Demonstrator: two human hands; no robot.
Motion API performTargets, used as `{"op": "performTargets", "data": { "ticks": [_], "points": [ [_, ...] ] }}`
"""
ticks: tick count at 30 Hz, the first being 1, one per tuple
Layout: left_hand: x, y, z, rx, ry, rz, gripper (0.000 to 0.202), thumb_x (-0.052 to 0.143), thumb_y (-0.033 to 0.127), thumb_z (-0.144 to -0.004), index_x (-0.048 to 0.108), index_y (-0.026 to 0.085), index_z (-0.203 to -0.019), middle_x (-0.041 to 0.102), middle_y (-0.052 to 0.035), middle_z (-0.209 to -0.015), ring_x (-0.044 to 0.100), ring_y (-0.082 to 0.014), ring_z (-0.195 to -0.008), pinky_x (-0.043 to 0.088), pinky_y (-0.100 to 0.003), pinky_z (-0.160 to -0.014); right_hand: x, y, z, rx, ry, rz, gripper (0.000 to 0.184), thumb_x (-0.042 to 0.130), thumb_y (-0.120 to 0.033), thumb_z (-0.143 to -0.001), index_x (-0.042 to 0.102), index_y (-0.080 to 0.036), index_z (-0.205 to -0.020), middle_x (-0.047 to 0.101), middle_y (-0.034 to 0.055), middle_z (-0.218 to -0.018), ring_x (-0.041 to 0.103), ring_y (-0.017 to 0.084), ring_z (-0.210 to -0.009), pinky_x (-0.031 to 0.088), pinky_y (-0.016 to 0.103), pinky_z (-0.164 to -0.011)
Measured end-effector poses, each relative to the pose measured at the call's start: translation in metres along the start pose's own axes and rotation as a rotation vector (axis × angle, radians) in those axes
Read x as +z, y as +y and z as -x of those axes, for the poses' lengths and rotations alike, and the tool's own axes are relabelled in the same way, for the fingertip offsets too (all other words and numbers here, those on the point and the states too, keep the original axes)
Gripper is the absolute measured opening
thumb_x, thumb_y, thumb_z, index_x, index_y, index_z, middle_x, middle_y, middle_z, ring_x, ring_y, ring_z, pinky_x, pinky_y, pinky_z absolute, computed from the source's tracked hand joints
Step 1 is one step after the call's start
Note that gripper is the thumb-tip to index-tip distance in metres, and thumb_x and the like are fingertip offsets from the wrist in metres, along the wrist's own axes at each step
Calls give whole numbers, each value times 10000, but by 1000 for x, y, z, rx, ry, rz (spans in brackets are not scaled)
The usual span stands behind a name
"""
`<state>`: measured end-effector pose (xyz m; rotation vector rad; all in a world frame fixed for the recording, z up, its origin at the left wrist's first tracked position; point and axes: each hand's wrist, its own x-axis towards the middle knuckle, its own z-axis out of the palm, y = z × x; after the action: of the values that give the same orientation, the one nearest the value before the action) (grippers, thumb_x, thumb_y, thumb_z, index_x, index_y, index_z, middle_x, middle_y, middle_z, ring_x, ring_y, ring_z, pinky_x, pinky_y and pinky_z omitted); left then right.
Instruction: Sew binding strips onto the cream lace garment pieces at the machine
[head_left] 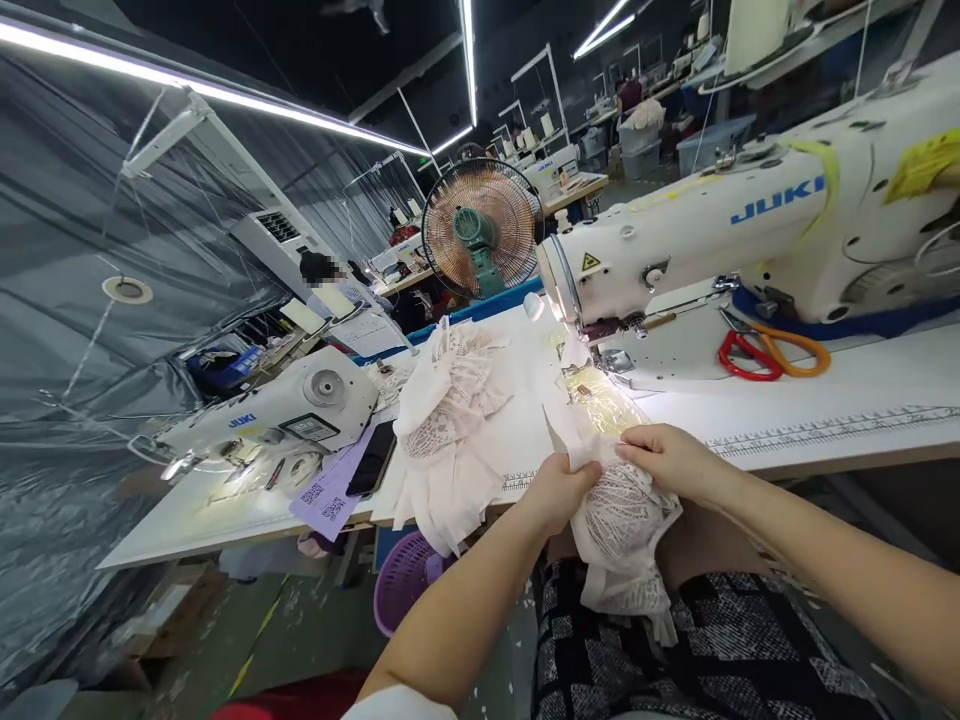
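A pale pink lace fabric piece [626, 520] hangs over the table's front edge toward the lap. My left hand [561, 488] pinches its left upper edge, and my right hand [664, 458] pinches the upper edge on the other side. Beyond both hands, the lit needle area of a white JUKI sewing machine [675, 250] stands close to the upper end of the cloth. To the left, a heap of similar lace pieces [454, 420] lies on the white table [525, 380].
Red-and-orange-handled scissors [772, 352] lie right of the needle. At left are a black phone [372, 458], a purple printed sheet [330, 495] and a second sewing machine [277, 410]. A purple basket [405, 580] stands below; a large fan [480, 230] is behind.
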<state>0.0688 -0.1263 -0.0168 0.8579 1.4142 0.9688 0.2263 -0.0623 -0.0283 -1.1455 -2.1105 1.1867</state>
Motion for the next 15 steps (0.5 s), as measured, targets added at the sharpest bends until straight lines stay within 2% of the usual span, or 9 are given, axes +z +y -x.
{"op": "performTargets", "data": {
  "ticks": [4,6,8,10,11,13,15],
  "points": [
    [14,-8,5,-115,29,284,163,689,157,-628,641,79,-762,629,-62,-650,589,-179,-656,453,-329,-738,-3,3,9,33,120,132,302,390,-412,-733,340,-230,-498,386,-13,-460,388,155,-487,267,283,-493],
    [21,-7,4,-186,23,370,173,678,100,-624,639,75,-790,632,-66,-658,597,-180,-647,465,-342,-743,-8,7,16,46,154,184,270,398,-399,-745,426,-228,-537,477,10,-493,427,174,-509,281,296,-502],
    [25,-2,1,-239,-21,423,183,652,61,-642,638,74,-824,639,-70,-674,606,-178,-648,477,-344,-739,-17,15,28,55,182,201,236,401,-402,-771,550,-226,-722,562,23,-564,484,196,-546,330,310,-524],
    [25,6,-2,-276,-69,433,171,626,41,-669,636,73,-837,647,-75,-690,614,-176,-655,491,-335,-722,-29,26,46,96,244,165,291,420,-433,-802,564,-228,-951,624,46,-660,544,221,-610,395,338,-572],
    [24,10,-4,-287,-87,425,162,613,34,-684,634,74,-839,650,-76,-692,617,-175,-654,496,-332,-709,-35,33,56,131,293,126,317,438,-465,-810,556,-235,-994,636,63,-686,560,233,-630,418,355,-590],
    [21,16,-8,-295,-110,407,145,586,24,-707,628,76,-836,648,-73,-674,617,-172,-632,502,-332,-683,-38,47,78,201,377,28,319,406,-523,-846,593,-267,-883,654,116,-784,584,243,-689,451,378,-649],
    [19,19,-11,-278,-142,403,137,582,27,-716,623,79,-835,647,-72,-666,619,-172,-622,502,-334,-682,-28,58,94,224,290,-160,401,405,-610,-814,644,-288,-807,653,141,-736,600,257,-654,478,380,-597]
  ]
}}
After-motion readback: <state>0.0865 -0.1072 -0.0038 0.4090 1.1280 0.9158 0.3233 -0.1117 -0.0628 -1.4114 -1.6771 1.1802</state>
